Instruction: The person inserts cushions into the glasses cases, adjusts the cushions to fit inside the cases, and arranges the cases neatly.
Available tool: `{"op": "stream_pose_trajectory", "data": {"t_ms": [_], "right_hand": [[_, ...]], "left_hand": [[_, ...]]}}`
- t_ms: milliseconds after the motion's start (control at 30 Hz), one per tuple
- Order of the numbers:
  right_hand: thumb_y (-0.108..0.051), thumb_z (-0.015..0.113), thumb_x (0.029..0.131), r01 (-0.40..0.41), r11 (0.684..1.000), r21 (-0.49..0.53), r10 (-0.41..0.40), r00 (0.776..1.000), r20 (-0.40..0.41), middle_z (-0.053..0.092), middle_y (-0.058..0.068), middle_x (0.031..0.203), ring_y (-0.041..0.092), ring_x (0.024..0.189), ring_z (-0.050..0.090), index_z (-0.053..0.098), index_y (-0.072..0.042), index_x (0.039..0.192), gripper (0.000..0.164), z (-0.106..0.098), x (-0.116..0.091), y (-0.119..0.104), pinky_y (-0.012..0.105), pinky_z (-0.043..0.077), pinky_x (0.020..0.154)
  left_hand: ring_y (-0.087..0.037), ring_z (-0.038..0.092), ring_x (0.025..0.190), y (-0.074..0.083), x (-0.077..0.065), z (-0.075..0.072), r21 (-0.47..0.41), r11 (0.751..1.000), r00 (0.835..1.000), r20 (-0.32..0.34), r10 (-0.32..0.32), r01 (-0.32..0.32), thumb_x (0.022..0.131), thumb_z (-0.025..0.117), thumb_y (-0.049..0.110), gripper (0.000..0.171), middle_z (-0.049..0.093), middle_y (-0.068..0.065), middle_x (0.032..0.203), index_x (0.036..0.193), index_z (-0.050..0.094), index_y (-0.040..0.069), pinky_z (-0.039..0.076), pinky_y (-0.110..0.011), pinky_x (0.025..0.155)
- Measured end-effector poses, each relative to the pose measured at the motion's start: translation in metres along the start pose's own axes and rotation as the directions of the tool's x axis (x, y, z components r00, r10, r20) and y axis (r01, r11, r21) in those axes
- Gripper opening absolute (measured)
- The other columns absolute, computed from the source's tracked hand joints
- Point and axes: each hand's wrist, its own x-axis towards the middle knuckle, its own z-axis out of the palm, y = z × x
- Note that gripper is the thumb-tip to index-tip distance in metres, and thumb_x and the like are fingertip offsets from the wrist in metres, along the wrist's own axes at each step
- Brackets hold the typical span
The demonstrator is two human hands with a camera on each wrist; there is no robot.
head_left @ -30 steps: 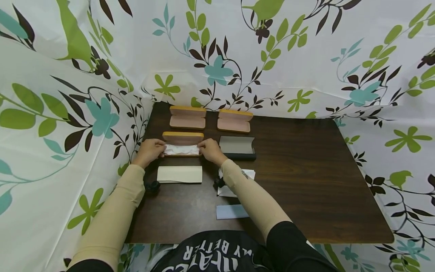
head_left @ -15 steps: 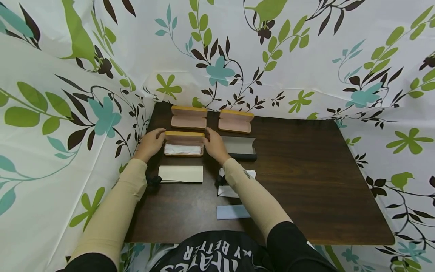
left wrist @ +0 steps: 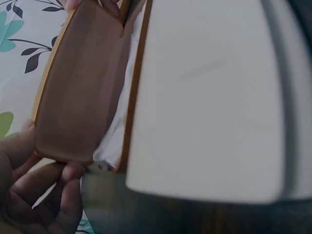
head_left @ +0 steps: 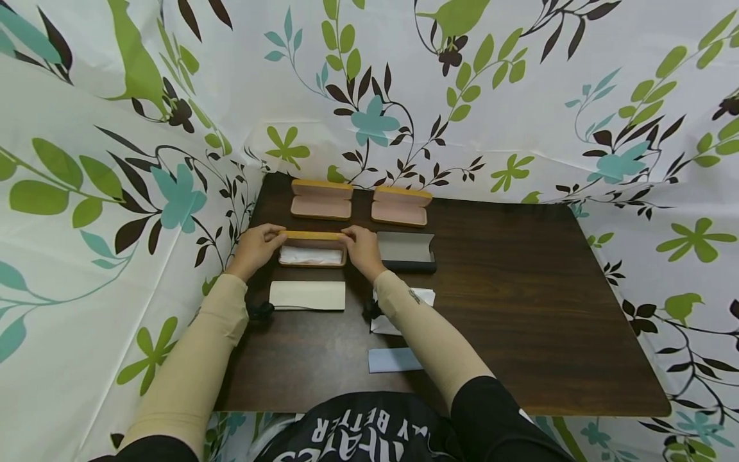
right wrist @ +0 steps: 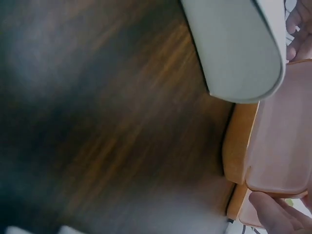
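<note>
A yellow-orange hard glasses case (head_left: 312, 235) with a pinkish lining stands open at the left of the table. Crumpled white paper or cloth (head_left: 311, 256) lies in its lower half. My left hand (head_left: 256, 249) pinches the lid's left end; in the left wrist view its thumb and fingers wrap the corner of the lid (left wrist: 78, 83). At the lid's other end my right hand (head_left: 364, 249) takes hold, and the right wrist view shows its fingers (right wrist: 270, 209) at that corner. The lid leans forward over the white filling.
Two similar open cases (head_left: 321, 206) (head_left: 399, 212) stand behind. A grey-lined dark case (head_left: 407, 249) is right of my right hand. Nearer lie a cream folded case (head_left: 308, 296), a white item (head_left: 385, 326) partly under my right arm, and a light-blue strip (head_left: 394, 360).
Both hands have moved from the sides of the lower half, where the white filling lay, up to the lid's ends. The lid has tilted forward and down.
</note>
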Motion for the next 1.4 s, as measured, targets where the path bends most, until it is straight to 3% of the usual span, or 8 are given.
{"op": "stream_pose_trajectory", "data": {"t_ms": [167, 567, 900, 1200, 1400], "right_hand": [[-0.022, 0.064, 0.092, -0.013, 1.0, -0.004, 0.013, 1.0, 0.016, 0.073, 0.005, 0.097, 0.018, 0.088, 0.069, 0.069, -0.007, 0.116, 0.029, -0.002, -0.001, 0.001, 0.032, 0.056, 0.081], [-0.023, 0.066, 0.091, -0.04, 0.999, -0.013, 0.04, 0.999, 0.035, 0.073, 0.005, 0.098, 0.018, 0.087, 0.069, 0.069, -0.008, 0.116, 0.029, -0.002, 0.0, 0.0, 0.03, 0.056, 0.077], [-0.024, 0.069, 0.089, -0.028, 1.0, -0.008, 0.028, 0.999, 0.03, 0.072, 0.006, 0.1, 0.017, 0.087, 0.068, 0.071, -0.01, 0.112, 0.027, 0.0, -0.001, 0.001, 0.029, 0.056, 0.077], [-0.023, 0.068, 0.089, -0.044, 0.999, -0.007, 0.045, 0.998, 0.044, 0.072, 0.006, 0.096, 0.015, 0.075, 0.066, 0.07, -0.01, 0.112, 0.027, 0.0, -0.004, -0.001, 0.028, 0.054, 0.066], [-0.02, 0.07, 0.088, -0.064, 0.998, 0.006, 0.064, 0.996, 0.057, 0.072, 0.007, 0.101, 0.019, 0.086, 0.067, 0.07, -0.007, 0.111, 0.026, 0.001, -0.007, 0.002, 0.03, 0.055, 0.074]], "left_hand": [[-0.034, 0.06, 0.114, -0.004, -0.004, 0.0, -0.029, 1.0, 1.0, 0.011, 0.008, -0.007, 0.096, 0.058, 0.038, 0.044, 0.061, -0.017, 0.129, 0.132, 0.059, 0.012, 0.05, -0.051, 0.091], [-0.035, 0.055, 0.12, -0.007, -0.006, -0.002, -0.072, 0.997, 0.999, 0.037, -0.001, 0.003, 0.096, 0.059, 0.039, 0.045, 0.057, -0.016, 0.134, 0.132, 0.058, 0.012, 0.047, -0.053, 0.095], [-0.035, 0.055, 0.121, -0.009, -0.011, -0.003, -0.022, 1.0, 1.0, 0.014, 0.002, -0.002, 0.094, 0.059, 0.044, 0.046, 0.058, -0.015, 0.133, 0.132, 0.059, 0.017, 0.047, -0.054, 0.094], [-0.035, 0.053, 0.123, -0.012, -0.013, -0.003, -0.034, 0.999, 1.0, 0.023, 0.015, -0.014, 0.094, 0.059, 0.045, 0.046, 0.057, -0.014, 0.135, 0.132, 0.059, 0.018, 0.046, -0.055, 0.096], [-0.034, 0.055, 0.121, -0.017, -0.014, 0.001, -0.022, 1.0, 1.0, 0.013, 0.016, -0.016, 0.093, 0.061, 0.045, 0.045, 0.059, -0.013, 0.132, 0.129, 0.061, 0.019, 0.047, -0.054, 0.094]]}}
